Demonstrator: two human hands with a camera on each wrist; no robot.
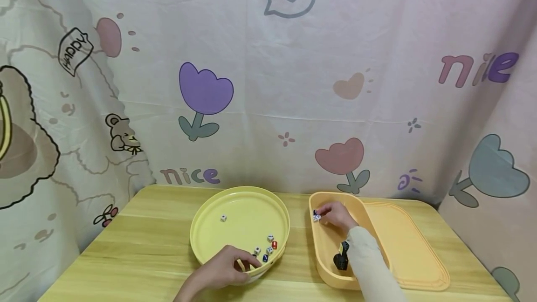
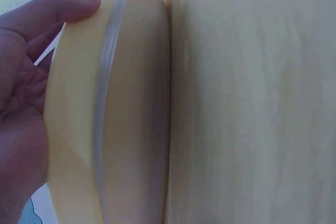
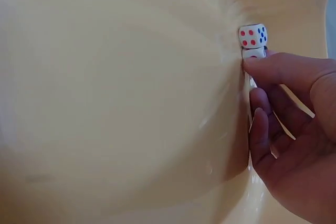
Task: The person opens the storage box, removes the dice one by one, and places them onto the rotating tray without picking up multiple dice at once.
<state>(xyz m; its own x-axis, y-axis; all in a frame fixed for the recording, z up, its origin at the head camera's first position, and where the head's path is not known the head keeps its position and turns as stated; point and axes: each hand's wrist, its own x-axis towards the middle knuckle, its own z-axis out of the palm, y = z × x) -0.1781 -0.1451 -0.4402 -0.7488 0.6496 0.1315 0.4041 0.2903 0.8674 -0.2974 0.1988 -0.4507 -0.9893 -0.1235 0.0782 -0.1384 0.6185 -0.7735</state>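
Observation:
In the head view my left hand (image 1: 226,267) holds the front rim of a round yellow tray (image 1: 197,236). Its thumb presses the outer wall in the left wrist view, while the other fingers reach over the rim. Several dice lie in the tray, among them a red die (image 1: 274,245), a dark blue die (image 1: 265,258) and a white die (image 1: 223,218). My right hand (image 1: 337,216) is inside an orange bin (image 1: 320,255), pinching a white die (image 3: 254,53) near the bin's wall. Right against it sits another white die (image 3: 252,36) with red and blue dots.
A black object (image 1: 341,260) with a yellow patch, its kind unclear, is in the bin near my right forearm. An orange lid (image 1: 411,246) lies flat to the bin's right. Behind the wooden table (image 1: 138,236) hangs a printed curtain (image 1: 260,83).

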